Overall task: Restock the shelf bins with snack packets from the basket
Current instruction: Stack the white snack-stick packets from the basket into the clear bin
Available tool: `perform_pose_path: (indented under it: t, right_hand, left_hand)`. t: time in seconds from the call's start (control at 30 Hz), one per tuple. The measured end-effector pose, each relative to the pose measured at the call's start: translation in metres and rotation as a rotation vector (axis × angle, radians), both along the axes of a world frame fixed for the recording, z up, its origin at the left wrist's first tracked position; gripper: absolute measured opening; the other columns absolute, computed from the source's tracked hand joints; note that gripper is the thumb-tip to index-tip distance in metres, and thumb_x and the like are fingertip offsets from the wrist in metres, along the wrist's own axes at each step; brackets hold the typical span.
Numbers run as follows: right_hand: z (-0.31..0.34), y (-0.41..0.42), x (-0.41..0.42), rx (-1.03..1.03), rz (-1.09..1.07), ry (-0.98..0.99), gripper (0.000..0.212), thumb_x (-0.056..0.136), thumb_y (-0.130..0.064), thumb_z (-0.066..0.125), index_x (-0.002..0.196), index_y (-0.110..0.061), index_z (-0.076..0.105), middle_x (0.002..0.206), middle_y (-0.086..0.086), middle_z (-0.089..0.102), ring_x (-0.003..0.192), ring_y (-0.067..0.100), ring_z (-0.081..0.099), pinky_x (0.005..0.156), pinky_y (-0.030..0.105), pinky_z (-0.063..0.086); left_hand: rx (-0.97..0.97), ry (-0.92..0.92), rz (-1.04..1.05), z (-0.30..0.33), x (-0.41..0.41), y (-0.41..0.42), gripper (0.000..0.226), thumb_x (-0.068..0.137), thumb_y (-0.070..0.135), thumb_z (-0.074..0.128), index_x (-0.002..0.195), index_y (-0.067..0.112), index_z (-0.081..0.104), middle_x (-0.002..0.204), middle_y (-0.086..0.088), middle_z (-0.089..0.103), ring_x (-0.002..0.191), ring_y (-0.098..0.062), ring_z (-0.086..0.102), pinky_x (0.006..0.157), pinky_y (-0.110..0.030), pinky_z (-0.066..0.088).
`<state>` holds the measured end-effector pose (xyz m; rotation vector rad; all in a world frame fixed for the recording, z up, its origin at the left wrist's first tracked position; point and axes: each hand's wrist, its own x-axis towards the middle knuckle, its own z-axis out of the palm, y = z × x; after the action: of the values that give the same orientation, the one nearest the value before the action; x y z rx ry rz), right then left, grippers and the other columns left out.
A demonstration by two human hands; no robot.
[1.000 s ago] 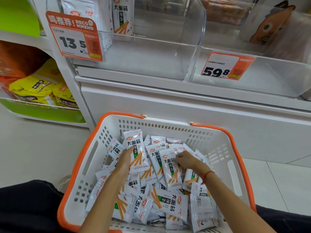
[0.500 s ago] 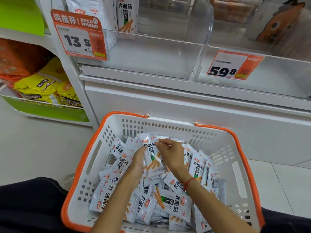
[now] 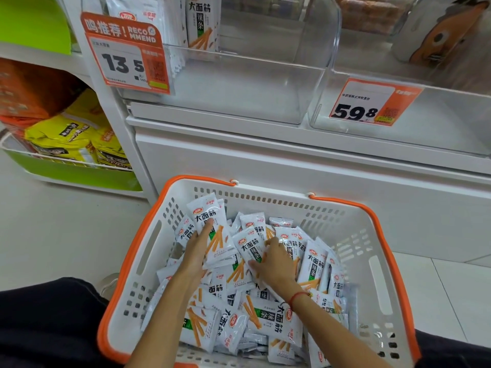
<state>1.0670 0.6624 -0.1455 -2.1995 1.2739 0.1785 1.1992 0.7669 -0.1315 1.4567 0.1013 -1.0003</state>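
In the head view, both hands were down inside the basket [image 3: 393, 264], among the loose snack packets [image 3: 276, 322] heaped in it. The left hand [image 3: 198, 248] held a raised packet [image 3: 212, 229] at the far left of the heap, its fingers laid up the printed face; whether the thumb closed behind it could not be told. The right hand [image 3: 275, 264] was just beside it, fingers curled round the edge of a second packet [image 3: 251, 247] tilted up toward the first. The rest of the stock lay beneath and to the right of both wrists, overlapping at all angles.

The step in hand looked like gathering packets into a squared stack before lifting. To do it well, the person would probably want the right hand's packet brought face-up and same way round against the left hand's, edges aligned, so the bundle stands upright like the few packets [image 3: 202, 22] at the back of the clear bin [image 3: 239, 86], well above and ahead of the left hand behind the 13.5 price tag [image 3: 125, 54]. The film looked slippery, so a firm pinch across the stack should keep it from fanning out.
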Motion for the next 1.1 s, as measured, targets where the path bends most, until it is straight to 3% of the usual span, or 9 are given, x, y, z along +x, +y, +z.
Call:
perform_pose_path:
  t: [0.1, 0.23, 0.33, 0.47, 0.6, 0.77, 0.87, 0.97, 1.1]
  right_hand:
    - [0.006, -0.009, -0.002, 0.093, -0.022, -0.034, 0.054, 0.083, -0.026, 0.07, 0.124, -0.012, 0.037, 0.104, 0.003, 0.06, 0.088, 0.019, 0.058, 0.072, 0.03, 0.048]
    - [0.017, -0.026, -0.011, 0.057, -0.002, 0.031, 0.068, 0.079, -0.029, 0.075, 0.135, -0.013, 0.04, 0.121, 0.007, 0.06, 0.104, 0.022, 0.06, 0.078, 0.028, 0.046]
    - [0.023, -0.039, -0.014, 0.02, -0.004, -0.001, 0.054, 0.081, -0.024, 0.073, 0.126, -0.011, 0.044, 0.108, 0.005, 0.061, 0.091, 0.018, 0.058, 0.072, 0.026, 0.044]
    - [0.047, -0.047, -0.003, 0.549, -0.131, -0.423, 0.039, 0.09, -0.006, 0.06, 0.124, -0.002, 0.042, 0.096, 0.007, 0.063, 0.078, 0.019, 0.062, 0.066, 0.023, 0.053]
    - [0.061, -0.035, 0.019, 0.885, -0.02, -0.506, 0.03, 0.094, -0.004, 0.051, 0.123, -0.011, 0.053, 0.106, 0.002, 0.065, 0.09, 0.017, 0.061, 0.077, 0.025, 0.047]
    - [0.056, -0.008, 0.034, 0.548, -0.097, -0.439, 0.022, 0.087, -0.01, 0.065, 0.108, -0.006, 0.062, 0.085, 0.003, 0.064, 0.066, 0.015, 0.059, 0.066, 0.028, 0.053]
    - [0.047, -0.005, 0.033, 0.298, -0.059, -0.41, 0.037, 0.08, -0.024, 0.075, 0.112, -0.012, 0.062, 0.094, 0.002, 0.061, 0.086, 0.025, 0.064, 0.078, 0.037, 0.052]
    - [0.049, -0.006, 0.035, 0.379, 0.021, -0.306, 0.06, 0.083, -0.034, 0.07, 0.135, -0.014, 0.045, 0.121, 0.007, 0.053, 0.106, 0.022, 0.057, 0.081, 0.028, 0.047]
    - [0.072, 0.0, 0.046, 0.652, 0.01, -0.365, 0.019, 0.098, -0.019, 0.048, 0.115, -0.016, 0.055, 0.106, 0.008, 0.063, 0.086, 0.017, 0.06, 0.073, 0.021, 0.048]
  left_hand:
    - [0.001, 0.02, 0.004, -0.002, 0.0, 0.004, 0.051, 0.082, 0.055, 0.062, 0.126, 0.03, 0.054, 0.117, -0.002, 0.065, 0.108, -0.024, 0.061, 0.099, -0.049, 0.045]
    - [0.003, 0.098, 0.031, 0.002, -0.001, 0.007, 0.02, 0.093, 0.028, 0.055, 0.108, 0.018, 0.063, 0.09, -0.008, 0.068, 0.082, -0.025, 0.064, 0.083, -0.042, 0.051]
    - [0.064, 0.111, 0.042, 0.002, -0.004, 0.007, 0.021, 0.094, 0.022, 0.05, 0.11, 0.014, 0.061, 0.091, -0.011, 0.067, 0.083, -0.029, 0.062, 0.09, -0.045, 0.047]
    - [0.119, 0.116, 0.012, -0.003, -0.006, 0.003, 0.032, 0.096, 0.021, 0.051, 0.124, 0.007, 0.051, 0.12, -0.018, 0.059, 0.099, -0.032, 0.06, 0.096, -0.048, 0.046]
    - [0.127, 0.053, -0.071, -0.004, -0.013, -0.003, 0.041, 0.095, 0.025, 0.053, 0.133, 0.012, 0.047, 0.131, -0.008, 0.053, 0.123, -0.028, 0.048, 0.107, -0.047, 0.036]
    - [0.051, 0.093, 0.014, 0.002, -0.014, -0.009, 0.036, 0.083, 0.037, 0.051, 0.105, 0.012, 0.065, 0.107, -0.01, 0.065, 0.1, -0.027, 0.059, 0.092, -0.039, 0.045]
    - [0.019, 0.112, 0.013, 0.0, -0.011, -0.015, 0.056, 0.058, 0.05, 0.054, 0.099, 0.012, 0.058, 0.107, -0.009, 0.057, 0.102, -0.024, 0.054, 0.095, -0.039, 0.041]
    - [-0.014, 0.087, -0.014, 0.022, -0.016, -0.018, 0.018, 0.088, 0.027, 0.048, 0.087, 0.012, 0.06, 0.082, -0.012, 0.062, 0.077, -0.026, 0.056, 0.072, -0.032, 0.044]
    - [-0.093, 0.025, -0.045, 0.043, -0.019, -0.021, 0.026, 0.095, 0.019, 0.041, 0.088, 0.015, 0.065, 0.066, -0.004, 0.07, 0.07, -0.023, 0.062, 0.065, -0.03, 0.048]
